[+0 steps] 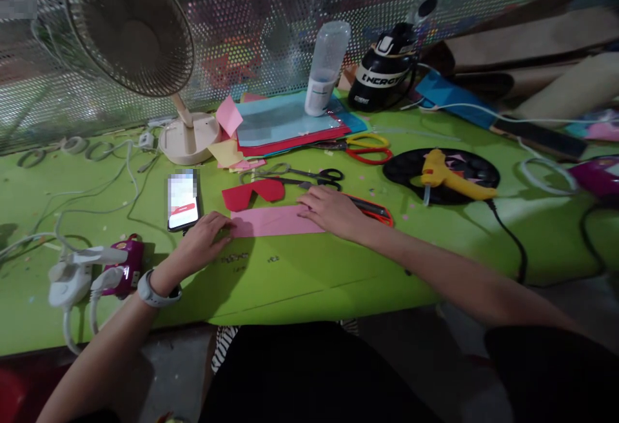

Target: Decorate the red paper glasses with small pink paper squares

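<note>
A strip of pink paper [271, 222] lies lengthwise on the green table in front of me. My left hand [207, 235] has its fingers bent at the strip's left end, gripping the edge. At the other end, my right hand [333, 210] reaches over the paper with closed fingers holding it; its fingertips partly cover that end. Just behind the strip is a cut piece of red paper [254, 193]. Dark-handled scissors [331, 176] lie beyond it. A utility knife [372, 209] with orange edging rests beside my right hand, partly hidden by it.
A phone [184, 200] lies near my left hand, with plugs and a purple power strip [126, 267] to its left. Behind stand a fan [186, 139], stacked paper sheets [275, 120], a clear bottle [322, 88] and a black jug [380, 78]. A yellow glue gun [442, 175] sits rightward.
</note>
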Action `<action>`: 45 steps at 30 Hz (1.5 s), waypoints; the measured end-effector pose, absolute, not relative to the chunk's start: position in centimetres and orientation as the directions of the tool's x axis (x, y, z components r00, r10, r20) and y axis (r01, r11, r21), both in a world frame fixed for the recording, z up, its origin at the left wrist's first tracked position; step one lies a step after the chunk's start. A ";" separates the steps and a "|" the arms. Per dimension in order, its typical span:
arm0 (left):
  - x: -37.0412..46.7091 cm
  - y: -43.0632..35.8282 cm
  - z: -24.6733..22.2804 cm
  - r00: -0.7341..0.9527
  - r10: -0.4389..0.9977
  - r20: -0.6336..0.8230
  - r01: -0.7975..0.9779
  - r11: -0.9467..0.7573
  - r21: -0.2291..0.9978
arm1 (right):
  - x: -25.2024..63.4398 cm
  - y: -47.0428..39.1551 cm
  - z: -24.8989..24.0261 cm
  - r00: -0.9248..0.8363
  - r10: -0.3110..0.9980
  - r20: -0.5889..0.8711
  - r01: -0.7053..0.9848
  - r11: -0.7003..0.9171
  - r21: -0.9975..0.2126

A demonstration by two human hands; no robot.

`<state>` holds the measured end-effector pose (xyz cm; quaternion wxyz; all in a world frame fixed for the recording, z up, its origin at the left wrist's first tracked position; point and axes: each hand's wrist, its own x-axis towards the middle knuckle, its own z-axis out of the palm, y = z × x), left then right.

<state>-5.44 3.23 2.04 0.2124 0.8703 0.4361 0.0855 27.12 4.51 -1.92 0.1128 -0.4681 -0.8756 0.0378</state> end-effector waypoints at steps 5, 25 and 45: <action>-4.6 3.0 3.7 0.645 0.756 -0.107 0.728 -0.566 0.387 | 26.9 5.4 -1.8 -0.549 0.809 0.209 0.783 0.585 -0.211; 5.2 4.5 3.2 0.686 0.727 0.003 0.684 -0.647 0.336 | 26.7 4.7 -1.3 -0.684 0.609 0.402 0.533 0.793 -0.294; 5.3 4.9 1.1 0.489 0.787 -0.376 0.080 0.389 0.918 | 31.5 11.7 2.8 -0.210 0.953 -0.217 0.978 0.204 -0.049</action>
